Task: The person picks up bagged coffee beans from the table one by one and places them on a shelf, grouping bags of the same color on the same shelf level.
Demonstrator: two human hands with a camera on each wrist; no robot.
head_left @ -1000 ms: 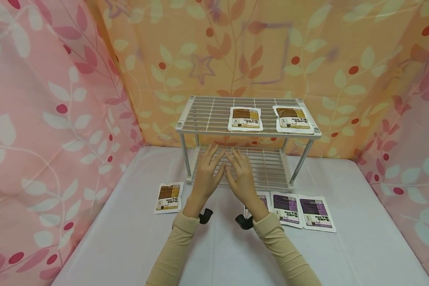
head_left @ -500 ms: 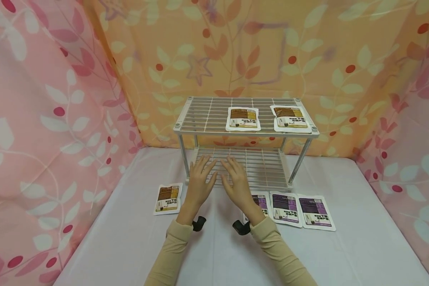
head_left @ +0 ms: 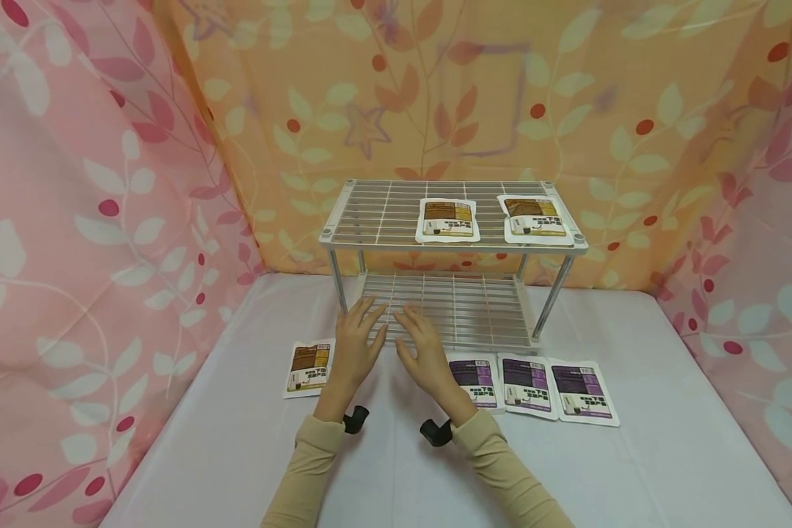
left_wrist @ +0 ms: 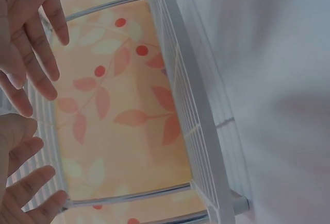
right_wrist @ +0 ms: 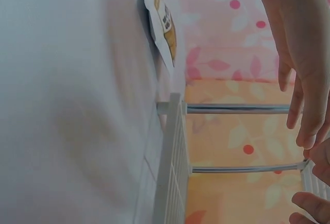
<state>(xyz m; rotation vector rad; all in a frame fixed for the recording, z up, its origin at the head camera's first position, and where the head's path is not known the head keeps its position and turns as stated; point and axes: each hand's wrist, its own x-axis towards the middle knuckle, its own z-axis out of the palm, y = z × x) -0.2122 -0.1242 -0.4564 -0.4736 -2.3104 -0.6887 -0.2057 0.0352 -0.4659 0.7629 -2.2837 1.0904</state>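
Both hands hover, palms down with fingers spread, before the lower tier of a white wire shelf (head_left: pixel 462 312). My left hand (head_left: pixel 355 348) is beside a brown-and-gold pouch (head_left: pixel 309 367) on the table, partly covering its right edge from view. My right hand (head_left: pixel 427 356) is near the leftmost purple pouch (head_left: pixel 475 383). Neither hand holds anything. In the left wrist view the left hand (left_wrist: pixel 26 188) shows below the right one; a small gap separates their fingertips. Two brown pouches lie flat on the top tier, one in the middle (head_left: pixel 447 220) and one at the right (head_left: pixel 536 218).
Two more purple pouches, one in the middle (head_left: pixel 528 387) and one at the right (head_left: pixel 584 392), lie in a row in front of the shelf. Patterned cloth (head_left: pixel 435 95) hangs behind and at both sides. A white cloth (head_left: pixel 396 477) covers the table.
Both hands have drawn back toward the body and slightly left, away from the shelf, and their fingertips have come apart. The pouches stay where they were.
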